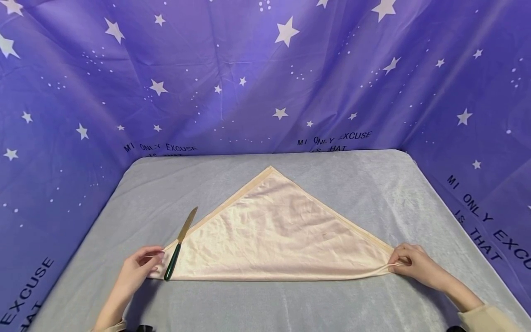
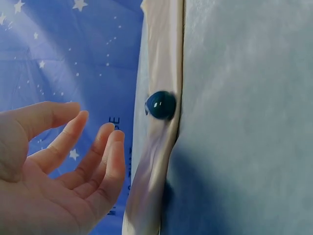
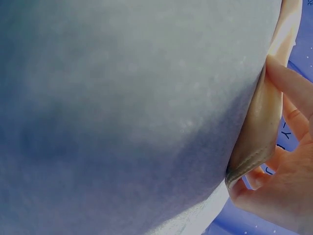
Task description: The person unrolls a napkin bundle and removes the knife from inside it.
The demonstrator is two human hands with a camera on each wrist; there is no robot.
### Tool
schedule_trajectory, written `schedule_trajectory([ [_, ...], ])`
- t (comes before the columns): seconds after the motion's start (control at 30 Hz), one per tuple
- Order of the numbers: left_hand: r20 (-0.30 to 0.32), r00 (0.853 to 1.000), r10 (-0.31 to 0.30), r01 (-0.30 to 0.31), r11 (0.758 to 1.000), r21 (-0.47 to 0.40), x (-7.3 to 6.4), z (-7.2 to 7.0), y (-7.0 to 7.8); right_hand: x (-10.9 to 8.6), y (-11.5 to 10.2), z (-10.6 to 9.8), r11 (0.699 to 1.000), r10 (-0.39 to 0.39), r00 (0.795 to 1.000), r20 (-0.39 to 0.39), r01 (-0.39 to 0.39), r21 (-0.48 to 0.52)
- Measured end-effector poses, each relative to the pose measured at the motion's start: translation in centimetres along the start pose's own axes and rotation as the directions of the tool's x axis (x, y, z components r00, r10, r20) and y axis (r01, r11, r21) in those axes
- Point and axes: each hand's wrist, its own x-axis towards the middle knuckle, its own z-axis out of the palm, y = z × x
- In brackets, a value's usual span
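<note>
A cream satin cloth point(image 1: 282, 230), folded into a triangle, lies with its long edge toward me and its peak pointing away. Across its left part lies a knife point(image 1: 173, 260) with a dark green handle and a brownish blade, whose tip reaches past the slanted edge. The handle's rounded end shows in the left wrist view. My left hand point(image 1: 140, 267) hovers by the left corner, fingers loosely bent; in the left wrist view these fingers point(image 2: 100, 161) hold nothing and stand apart from the cloth. At the right corner my right hand point(image 1: 419, 266) pinches the gathered fabric point(image 3: 261, 117) between thumb and fingers.
A grey velvety cover point(image 1: 265, 306) spreads over the table beneath the cloth. Purple curtains point(image 1: 249, 55) with white stars and printed lettering enclose the back and both sides.
</note>
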Motion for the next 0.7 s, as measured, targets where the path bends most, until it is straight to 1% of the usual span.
schedule_trajectory([
  [0.1,0.008,1.0,-0.002,0.002,1.0,0.02,-0.1,0.5,1.1,0.0,0.0,0.0,1.0,-0.018,1.0,0.002,0.018,0.016],
  [0.17,0.006,1.0,0.004,-0.005,0.999,0.038,-0.2,0.8,1.8,0.0,-0.1,0.0,1.0,-0.014,1.0,-0.001,0.014,0.016],
  [0.27,0.001,1.0,0.028,-0.028,0.997,0.074,-0.2,1.3,2.4,0.0,-0.1,-0.1,0.999,-0.024,1.0,0.002,0.024,0.023],
  [0.33,-0.005,1.0,0.026,-0.025,0.996,0.089,-0.2,1.7,2.7,0.1,-0.2,-0.1,0.999,-0.026,1.0,0.002,0.026,0.028],
  [0.4,-0.005,1.0,0.011,-0.01,0.994,0.106,-0.1,1.9,2.9,0.1,-0.2,-0.1,0.999,-0.024,1.0,0.002,0.024,0.03],
  [0.5,-0.004,1.0,-0.01,0.011,0.989,0.145,-0.1,2.1,3.0,0.1,-0.5,-0.1,1.0,0.014,1.0,-0.001,-0.014,0.01],
  [0.6,0.003,1.0,-0.012,0.011,0.983,0.186,0.0,2.2,2.9,0.1,-0.6,0.0,0.999,0.036,0.999,-0.003,-0.036,-0.013],
  [0.7,0.007,1.0,-0.007,0.006,0.977,0.212,0.1,2.3,2.9,0.0,-0.6,0.0,0.999,0.032,0.999,-0.003,-0.032,-0.028],
])
